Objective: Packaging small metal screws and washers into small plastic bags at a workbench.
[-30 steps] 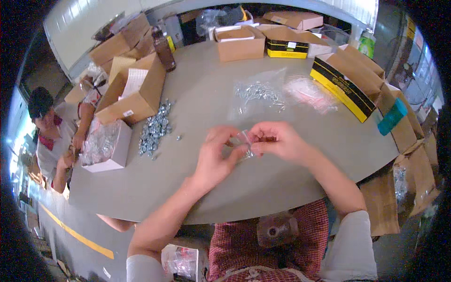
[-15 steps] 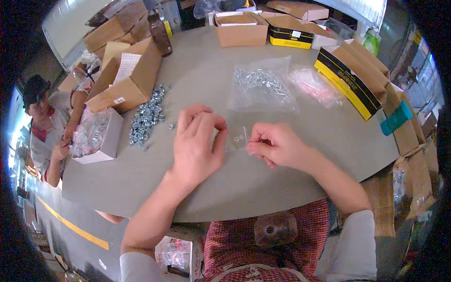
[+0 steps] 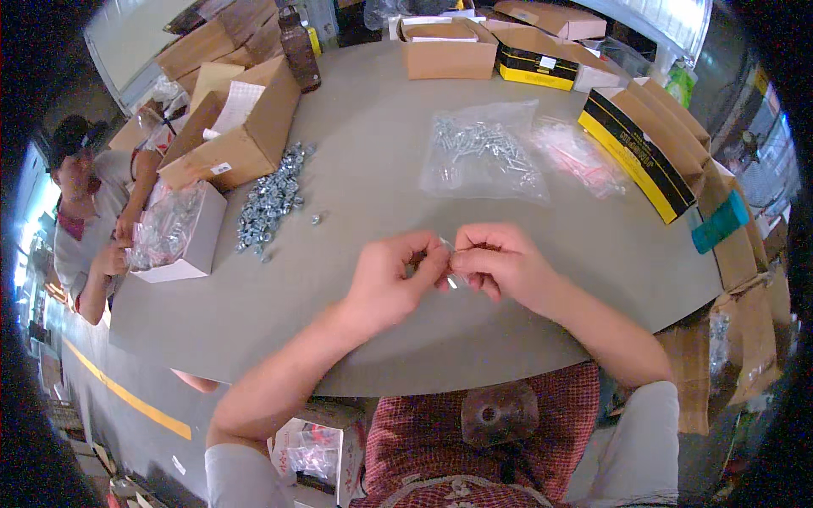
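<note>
Both of my hands meet over the grey table, fingertips pinched close together. Between them is a small clear plastic bag (image 3: 455,280), mostly hidden by the fingers; a shiny bit of it shows below the fingertips. My left hand (image 3: 391,278) is closed on its left side, thumb against the fingers. My right hand (image 3: 506,264) pinches the bag's right side. Beyond the hands lies a large clear bag of screws (image 3: 484,152). Beside it is a heap of small clear bags with reddish edges (image 3: 580,158). Left of my hands spreads a pile of metal nuts (image 3: 271,207).
An open cardboard box (image 3: 241,135) stands behind the nuts, with a white box of filled bags (image 3: 199,241) nearer. Black-and-yellow boxes (image 3: 635,157) and a teal roll (image 3: 720,222) line the right edge. At the left, another person (image 3: 93,195) reaches toward the white box.
My left hand has moved right and closed on the small bag beside my right hand. The bag lay more visible between the hands before, with small parts showing in it.
</note>
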